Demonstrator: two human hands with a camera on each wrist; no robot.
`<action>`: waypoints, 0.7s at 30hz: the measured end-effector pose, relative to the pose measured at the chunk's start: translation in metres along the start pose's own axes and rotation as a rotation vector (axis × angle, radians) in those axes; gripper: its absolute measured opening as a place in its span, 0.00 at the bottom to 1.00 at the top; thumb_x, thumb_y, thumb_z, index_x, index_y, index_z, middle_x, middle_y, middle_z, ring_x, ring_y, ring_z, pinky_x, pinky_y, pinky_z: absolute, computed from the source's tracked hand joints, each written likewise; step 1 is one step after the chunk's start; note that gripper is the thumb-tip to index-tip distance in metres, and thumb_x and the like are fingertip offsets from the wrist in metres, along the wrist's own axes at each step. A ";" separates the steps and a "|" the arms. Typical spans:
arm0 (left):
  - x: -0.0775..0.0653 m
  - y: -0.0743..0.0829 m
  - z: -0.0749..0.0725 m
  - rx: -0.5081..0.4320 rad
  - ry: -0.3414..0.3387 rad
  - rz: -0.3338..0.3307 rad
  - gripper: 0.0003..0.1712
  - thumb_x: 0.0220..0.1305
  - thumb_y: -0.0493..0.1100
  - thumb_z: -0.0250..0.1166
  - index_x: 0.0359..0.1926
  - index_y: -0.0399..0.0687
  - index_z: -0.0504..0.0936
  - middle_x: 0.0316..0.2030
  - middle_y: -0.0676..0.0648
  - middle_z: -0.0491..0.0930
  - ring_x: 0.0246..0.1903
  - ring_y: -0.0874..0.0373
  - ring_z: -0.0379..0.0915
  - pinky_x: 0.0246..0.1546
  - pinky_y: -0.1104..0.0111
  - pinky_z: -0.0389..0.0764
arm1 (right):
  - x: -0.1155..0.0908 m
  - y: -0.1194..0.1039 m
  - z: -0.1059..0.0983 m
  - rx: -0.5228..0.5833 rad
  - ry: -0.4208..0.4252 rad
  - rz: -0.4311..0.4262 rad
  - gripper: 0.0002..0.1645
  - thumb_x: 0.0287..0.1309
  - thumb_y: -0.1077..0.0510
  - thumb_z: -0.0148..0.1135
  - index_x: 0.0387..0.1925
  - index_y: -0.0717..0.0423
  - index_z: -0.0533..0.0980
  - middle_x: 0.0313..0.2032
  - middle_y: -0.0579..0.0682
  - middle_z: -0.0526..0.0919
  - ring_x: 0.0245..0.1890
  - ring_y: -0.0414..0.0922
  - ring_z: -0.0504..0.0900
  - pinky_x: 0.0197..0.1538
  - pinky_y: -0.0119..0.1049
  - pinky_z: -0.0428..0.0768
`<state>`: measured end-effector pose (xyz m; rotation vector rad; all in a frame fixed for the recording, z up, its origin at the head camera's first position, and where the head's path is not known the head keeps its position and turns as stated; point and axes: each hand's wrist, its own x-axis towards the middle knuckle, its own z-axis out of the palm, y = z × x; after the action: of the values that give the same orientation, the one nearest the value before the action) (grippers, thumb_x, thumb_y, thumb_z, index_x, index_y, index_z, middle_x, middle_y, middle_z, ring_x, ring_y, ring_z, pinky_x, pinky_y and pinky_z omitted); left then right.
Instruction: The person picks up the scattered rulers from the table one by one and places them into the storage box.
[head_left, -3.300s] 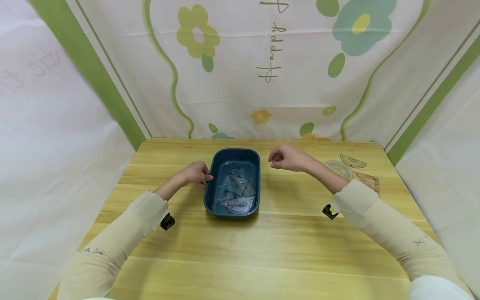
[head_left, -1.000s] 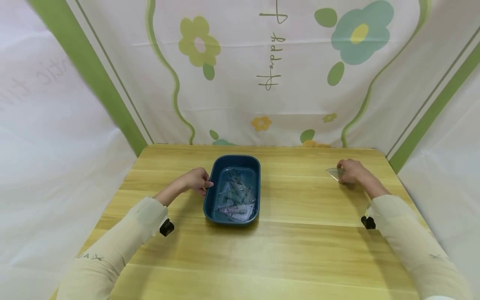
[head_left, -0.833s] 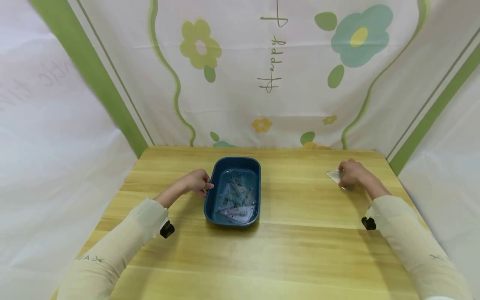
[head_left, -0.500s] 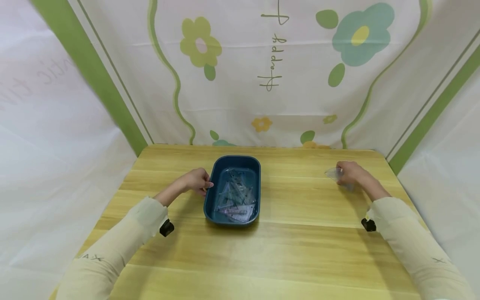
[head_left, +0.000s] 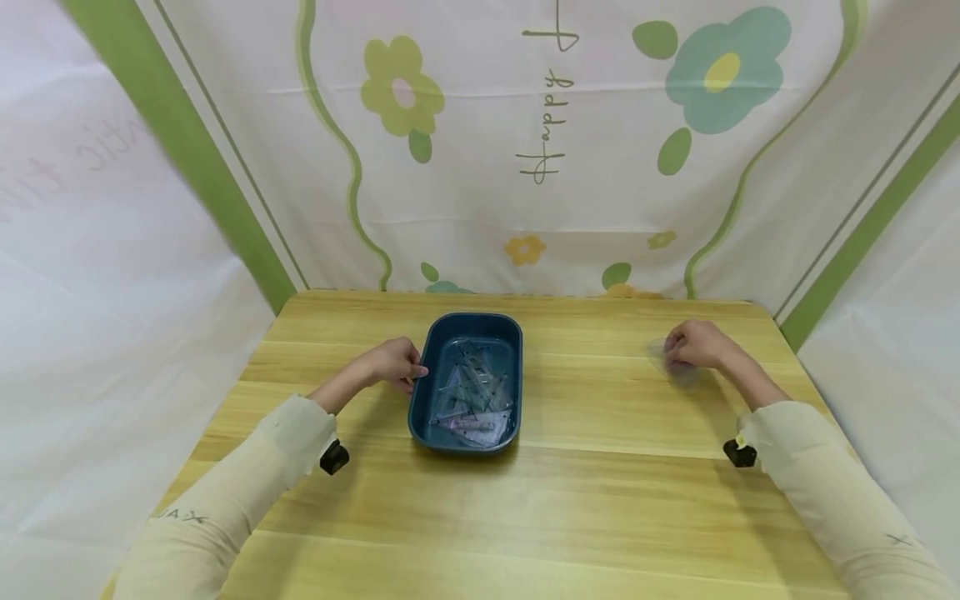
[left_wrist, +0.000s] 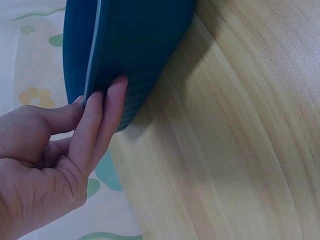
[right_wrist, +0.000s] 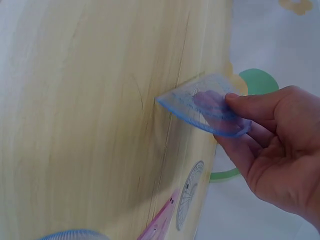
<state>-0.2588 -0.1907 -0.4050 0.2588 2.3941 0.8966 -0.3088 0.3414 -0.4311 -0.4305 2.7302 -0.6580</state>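
Observation:
My left hand (head_left: 393, 362) pinches the left rim of a deep blue plastic bin (head_left: 517, 392). In the left wrist view, the thumb is at the inside of the bin's rim (left_wrist: 95, 55) and the fingers lie against its outer wall. Several clear set squares (head_left: 480, 425) lie overlapping inside the bin. Towards the table's right side, my right hand (head_left: 697, 346) holds a clear protractor (right_wrist: 182, 105) with a blue curved edge between thumb and fingers. It hangs tilted above the wood in the right wrist view; in the head view it is a faint blur.
The right wrist view shows another protractor (right_wrist: 190, 195), a pink set square (right_wrist: 161, 220) and a blue-edged curved piece (right_wrist: 75, 235) on the table (right_wrist: 75, 125). A printed cloth (head_left: 465, 183) hangs behind the table. Cloth panels stand at both sides.
Since the oldest frame, my right hand has moved from beside the bin to the right and gripped a protractor. Lately the protractor turns within its fingers. My left hand stays at the rim.

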 end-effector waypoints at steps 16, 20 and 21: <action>0.002 -0.004 0.000 -0.014 -0.005 0.005 0.26 0.73 0.37 0.58 0.15 0.49 0.63 0.13 0.52 0.68 0.17 0.61 0.75 0.38 0.56 0.86 | -0.005 -0.036 0.002 0.175 0.096 -0.014 0.16 0.68 0.63 0.58 0.48 0.75 0.78 0.35 0.60 0.88 0.32 0.48 0.89 0.34 0.37 0.86; 0.002 -0.005 0.000 -0.027 -0.011 0.015 0.27 0.73 0.36 0.58 0.15 0.49 0.61 0.12 0.52 0.65 0.16 0.63 0.72 0.36 0.58 0.86 | -0.006 -0.045 0.001 0.172 0.118 -0.030 0.15 0.68 0.63 0.58 0.47 0.72 0.79 0.35 0.58 0.88 0.34 0.48 0.89 0.37 0.39 0.87; 0.002 -0.004 0.000 -0.028 -0.013 0.015 0.27 0.73 0.36 0.58 0.15 0.49 0.61 0.12 0.52 0.65 0.16 0.63 0.72 0.36 0.59 0.86 | -0.007 -0.049 0.000 0.164 0.126 -0.036 0.15 0.68 0.62 0.58 0.47 0.72 0.79 0.35 0.58 0.88 0.34 0.48 0.88 0.37 0.40 0.86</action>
<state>-0.2603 -0.1933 -0.4087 0.2708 2.3691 0.9320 -0.2920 0.3025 -0.4058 -0.4121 2.7621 -0.9408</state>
